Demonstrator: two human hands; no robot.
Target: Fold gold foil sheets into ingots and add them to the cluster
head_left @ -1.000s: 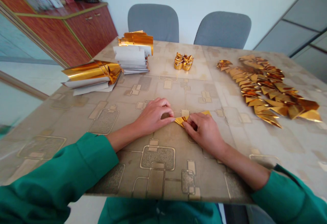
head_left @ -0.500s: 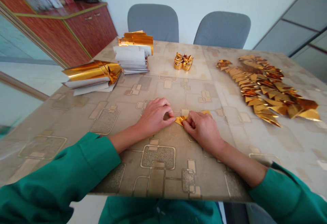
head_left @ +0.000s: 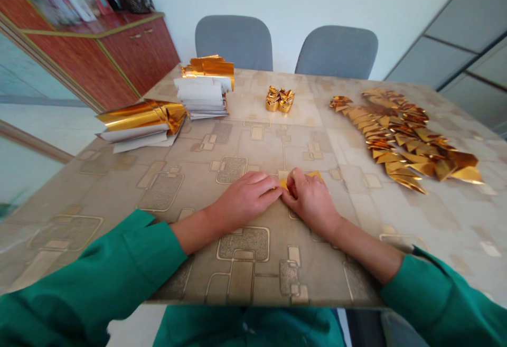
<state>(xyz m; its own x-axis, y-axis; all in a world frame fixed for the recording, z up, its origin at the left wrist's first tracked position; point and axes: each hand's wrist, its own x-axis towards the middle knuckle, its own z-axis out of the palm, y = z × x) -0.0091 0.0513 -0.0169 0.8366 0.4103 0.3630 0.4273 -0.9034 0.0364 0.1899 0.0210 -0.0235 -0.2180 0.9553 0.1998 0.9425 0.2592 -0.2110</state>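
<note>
A small piece of gold foil paper (head_left: 316,175) lies low over the patterned tablecloth (head_left: 245,278), mostly covered by my fingers. My right hand (head_left: 312,202) is closed on it, with one gold end showing beyond the knuckles. From the left, my left hand (head_left: 247,199) pinches the paper's other end, its fingertips touching those of my right hand. Farther back stand two small folded gold pieces (head_left: 280,100) side by side. Many pointed gold foil pieces (head_left: 420,146) are spread in rows at the right.
At the back left are a stack of gold and white paper (head_left: 204,93) and a second stack (head_left: 144,122) nearer me. Two grey chairs (head_left: 233,43) stand behind the table. A red wooden cabinet (head_left: 138,56) is at the far left.
My left hand has turned flatter over the paper, its fingers now closer together and against my right hand. The paper is more covered. The view has shifted slightly.
</note>
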